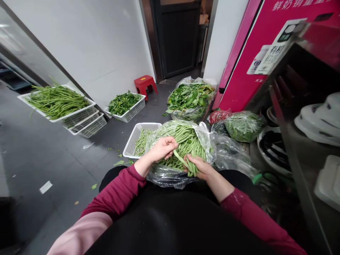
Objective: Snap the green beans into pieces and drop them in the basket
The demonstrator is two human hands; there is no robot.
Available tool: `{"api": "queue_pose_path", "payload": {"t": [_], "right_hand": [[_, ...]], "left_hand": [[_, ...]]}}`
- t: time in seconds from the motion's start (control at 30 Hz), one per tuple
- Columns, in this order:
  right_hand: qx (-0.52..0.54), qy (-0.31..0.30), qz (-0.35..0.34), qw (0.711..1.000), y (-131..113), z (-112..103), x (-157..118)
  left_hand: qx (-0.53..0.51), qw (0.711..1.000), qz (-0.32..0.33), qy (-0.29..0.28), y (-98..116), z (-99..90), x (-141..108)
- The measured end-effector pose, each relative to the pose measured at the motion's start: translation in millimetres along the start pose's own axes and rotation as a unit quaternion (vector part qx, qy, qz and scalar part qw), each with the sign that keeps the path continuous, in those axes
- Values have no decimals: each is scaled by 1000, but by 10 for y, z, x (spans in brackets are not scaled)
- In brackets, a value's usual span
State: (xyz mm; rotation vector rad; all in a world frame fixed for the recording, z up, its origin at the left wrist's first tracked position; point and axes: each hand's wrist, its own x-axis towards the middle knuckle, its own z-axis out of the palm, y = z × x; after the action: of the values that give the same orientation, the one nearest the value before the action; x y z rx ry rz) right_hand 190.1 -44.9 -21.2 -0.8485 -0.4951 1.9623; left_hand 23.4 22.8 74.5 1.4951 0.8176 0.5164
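Observation:
A large clear plastic bag (166, 176) full of green beans (191, 141) stands open in front of me. Above its near side, my right hand (199, 167) is closed around a small bunch of beans. My left hand (164, 147) is pinched at the upper end of a pale green bean (180, 157) that slants down toward that bunch. Just behind my left hand is a white perforated basket (129, 143) with some loose beans (142, 141) inside. The palm side of my right hand is partly hidden by the beans.
White baskets (92, 127) of long green stalks stand stacked at left. Farther back are a leafy-greens basket (135, 109), a red stool (145, 83) and a bag of leaves (191, 97). Bagged vegetables (244, 125) and a metal shelf (297, 156) are at right.

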Motion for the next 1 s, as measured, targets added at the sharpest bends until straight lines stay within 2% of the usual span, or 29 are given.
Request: {"api": "queue_pose_path", "payload": {"t": [0.07,0.17,0.27,0.37,0.57,0.63,0.67,0.73,0.8,0.87,1.0], "right_hand": [[-3,-62,37,997,36,40,-45],[7,-140,66,988,51,51,-99],[0,-163,72,984,38,38,-121],[2,-117,56,992,19,40,-102],[74,60,-19,995,-56,-29,29],[97,109,-38,989,-64,-57,61],[99,111,-36,988,-57,-60,69],[84,73,-1,994,-23,-43,68],[65,14,60,996,24,-9,49],[67,-29,89,993,58,19,22],[79,-70,68,992,58,28,-28]], "left_hand": [[-37,999,-22,-1,-85,13,66],[-39,999,-36,10,-183,55,110],[-6,1000,-26,9,-206,86,121],[31,999,-7,25,-176,84,126],[160,975,88,123,-64,131,-71],[149,980,84,104,-55,203,-160],[121,987,65,78,-68,247,-184],[47,999,13,16,-132,336,-182],[-15,1000,-21,-12,-231,405,-122],[-44,999,-18,10,-329,440,-45],[-39,996,14,81,-427,422,21]]}}
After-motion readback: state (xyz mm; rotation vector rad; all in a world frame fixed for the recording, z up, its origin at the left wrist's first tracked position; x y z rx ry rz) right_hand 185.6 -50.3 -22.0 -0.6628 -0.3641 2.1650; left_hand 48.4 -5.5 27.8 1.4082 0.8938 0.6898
